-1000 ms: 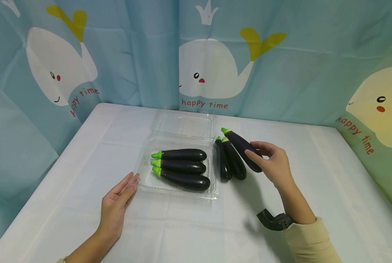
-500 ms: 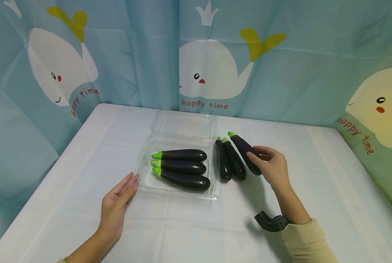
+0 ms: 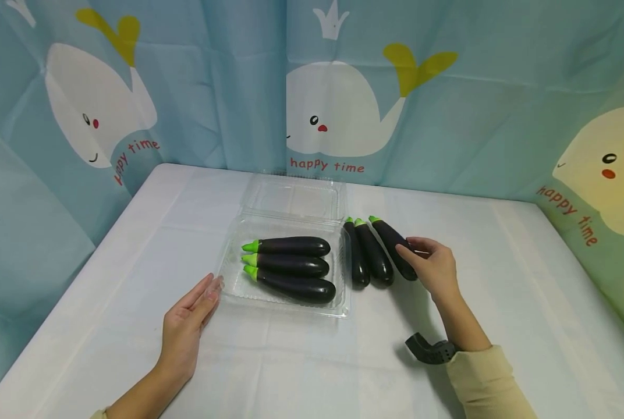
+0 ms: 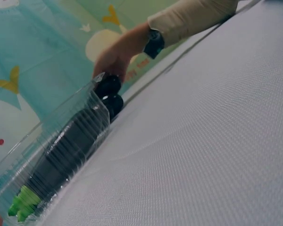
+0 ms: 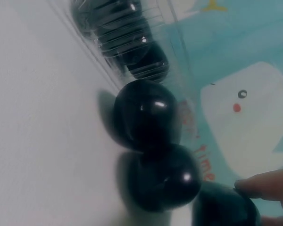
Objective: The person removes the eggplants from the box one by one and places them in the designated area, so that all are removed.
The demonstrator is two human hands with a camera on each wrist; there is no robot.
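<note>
A clear plastic clamshell box [image 3: 286,305] lies with its lid folded back, and three dark eggplants [image 3: 293,266] with green stems rest side by side in its base. My left hand [image 3: 186,326] pinches the left front corner of that base. To the right of the box my right hand [image 3: 432,265] holds an eggplant [image 3: 393,247] by its thick end, thumb on the near side and fingers on the far side. Two more eggplants [image 3: 373,253] lie between it and the box. In the right wrist view the held eggplant [image 5: 224,205] shows only in part.
The open lid [image 3: 293,198] extends toward the back of the white-covered table [image 3: 270,366]. A blue curtain [image 3: 238,87] with whale prints stands behind and at the sides. A black band [image 3: 431,350] sits on the right wrist.
My right hand has moved the held eggplant a little right and down, away from the neighbouring eggplants, to table level. My left hand stays at the box corner.
</note>
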